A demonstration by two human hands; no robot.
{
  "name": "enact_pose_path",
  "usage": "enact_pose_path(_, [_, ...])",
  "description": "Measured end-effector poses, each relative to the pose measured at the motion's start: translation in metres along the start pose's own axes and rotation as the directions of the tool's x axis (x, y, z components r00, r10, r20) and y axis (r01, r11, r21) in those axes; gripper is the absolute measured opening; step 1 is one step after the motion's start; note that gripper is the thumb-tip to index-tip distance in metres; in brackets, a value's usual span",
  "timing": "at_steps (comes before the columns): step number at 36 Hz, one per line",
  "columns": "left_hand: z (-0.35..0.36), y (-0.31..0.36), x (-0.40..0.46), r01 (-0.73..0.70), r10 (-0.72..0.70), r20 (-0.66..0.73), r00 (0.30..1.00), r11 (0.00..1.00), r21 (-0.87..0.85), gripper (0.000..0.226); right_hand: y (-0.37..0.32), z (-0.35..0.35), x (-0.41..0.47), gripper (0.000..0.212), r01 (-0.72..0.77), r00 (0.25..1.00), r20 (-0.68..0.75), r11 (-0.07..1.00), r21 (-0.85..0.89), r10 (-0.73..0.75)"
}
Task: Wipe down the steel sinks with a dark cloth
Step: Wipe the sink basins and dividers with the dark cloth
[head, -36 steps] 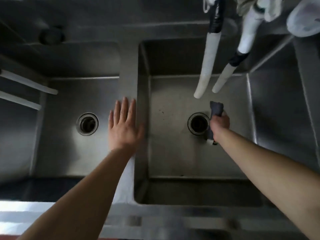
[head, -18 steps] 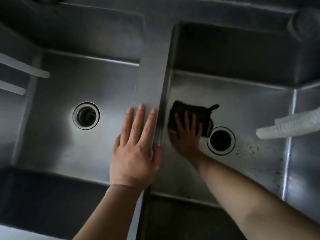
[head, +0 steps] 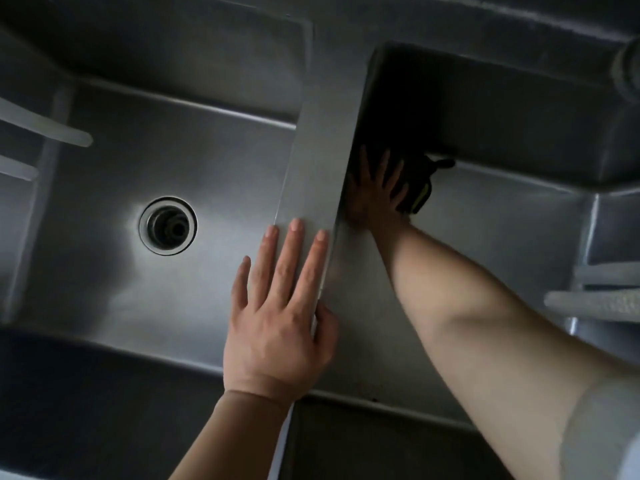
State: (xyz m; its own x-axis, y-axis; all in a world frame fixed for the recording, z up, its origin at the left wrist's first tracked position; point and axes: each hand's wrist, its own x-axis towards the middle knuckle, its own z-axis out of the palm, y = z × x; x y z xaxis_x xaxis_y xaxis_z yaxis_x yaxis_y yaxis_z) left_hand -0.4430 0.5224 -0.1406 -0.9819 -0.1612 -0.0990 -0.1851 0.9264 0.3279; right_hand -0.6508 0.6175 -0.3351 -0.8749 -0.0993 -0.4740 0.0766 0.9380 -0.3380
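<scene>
Two steel sink basins lie below me, split by a flat steel divider [head: 320, 161]. My left hand [head: 280, 320] rests flat on the near part of that divider, fingers spread, holding nothing. My right hand [head: 375, 188] reaches into the right basin [head: 502, 220] and presses a dark cloth [head: 417, 188] with a yellow-green edge against the basin floor in its far left corner, close to the divider wall. My fingers cover most of the cloth. The left basin [head: 207, 150] has a round drain [head: 168, 226] in its floor.
Two pale hose ends [head: 45, 128] stick in from the left edge over the left basin. Another pale hose [head: 592, 299] lies at the right edge. A dark round fitting [head: 628, 67] sits at the top right. The right basin's drain is hidden.
My right hand has slid the cloth away from the right drain to the far left corner of the right basin. The view has shifted closer. My left hand stays on the divider.
</scene>
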Motion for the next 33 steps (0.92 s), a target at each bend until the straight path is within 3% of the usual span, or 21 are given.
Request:
enact_pose_path(3, [0.000, -0.001, 0.001, -0.004, 0.004, 0.002, 1.000, 1.000, 0.011, 0.079, -0.003, -0.001, 0.010, 0.060, 0.022, 1.000, 0.012, 0.999, 0.026, -0.022])
enact_pose_path(6, [0.000, 0.000, 0.000, 0.000, 0.000, 0.012, 1.000, 1.000, 0.006, 0.079, 0.005, 0.012, -0.001, 0.059, 0.009, 1.000, -0.017, 0.995, -0.096, -0.011])
enact_pose_path(9, [-0.002, 0.001, 0.002, 0.005, -0.005, 0.026, 1.000, 1.000, 0.002, 0.078, 0.028, 0.032, -0.033, 0.060, 0.113, 0.992, 0.068, 0.983, -0.145, -0.104])
enact_pose_path(13, [-0.005, 0.002, 0.002, 0.029, -0.029, 0.059, 0.998, 1.000, 0.005, 0.082, 0.080, 0.073, -0.151, 0.066, 0.345, 0.934, 0.189, 0.900, -0.267, -0.302])
enact_pose_path(16, [-0.006, 0.004, 0.002, 0.033, -0.033, 0.063, 0.997, 0.999, 0.003, 0.084, 0.121, 0.091, -0.240, 0.068, 0.577, 0.811, 0.308, 0.764, -0.287, -0.497])
enact_pose_path(18, [-0.006, 0.004, 0.002, 0.038, -0.038, 0.053, 0.998, 0.999, -0.002, 0.083, 0.145, 0.094, -0.272, 0.069, 0.749, 0.661, 0.422, 0.571, -0.336, -0.620])
enact_pose_path(20, [-0.005, 0.004, 0.002, 0.037, -0.037, 0.038, 0.999, 0.999, -0.002, 0.082, 0.157, 0.086, -0.269, 0.067, 0.843, 0.538, 0.495, 0.419, -0.339, -0.682])
enact_pose_path(24, [-0.002, 0.003, 0.001, 0.033, -0.033, 0.005, 0.999, 0.999, 0.002, 0.081, 0.156, 0.058, -0.212, 0.050, 0.926, 0.367, 0.509, 0.257, -0.275, -0.778])
enact_pose_path(25, [-0.002, 0.003, 0.001, 0.029, -0.029, -0.001, 1.000, 1.000, 0.005, 0.081, 0.151, 0.052, -0.196, 0.051, 0.918, 0.391, 0.511, 0.285, -0.276, -0.765])
enact_pose_path(26, [-0.001, 0.002, 0.001, 0.024, -0.024, -0.004, 1.000, 1.000, 0.008, 0.081, 0.145, 0.047, -0.181, 0.053, 0.884, 0.465, 0.484, 0.362, -0.295, -0.741])
enact_pose_path(28, [0.001, 0.001, 0.001, 0.017, -0.017, -0.008, 1.000, 1.000, 0.017, 0.082, 0.127, 0.038, -0.153, 0.056, 0.717, 0.697, 0.335, 0.615, -0.328, -0.634])
enact_pose_path(30, [0.000, 0.001, 0.001, 0.018, -0.017, -0.009, 1.000, 1.000, 0.026, 0.083, 0.103, 0.033, -0.128, 0.055, 0.484, 0.875, 0.160, 0.823, -0.298, -0.457])
enact_pose_path(33, [-0.001, 0.001, 0.001, 0.018, -0.018, -0.008, 1.000, 0.999, 0.027, 0.083, 0.067, 0.037, -0.106, 0.054, 0.189, 0.980, 0.096, 0.966, -0.177, -0.175])
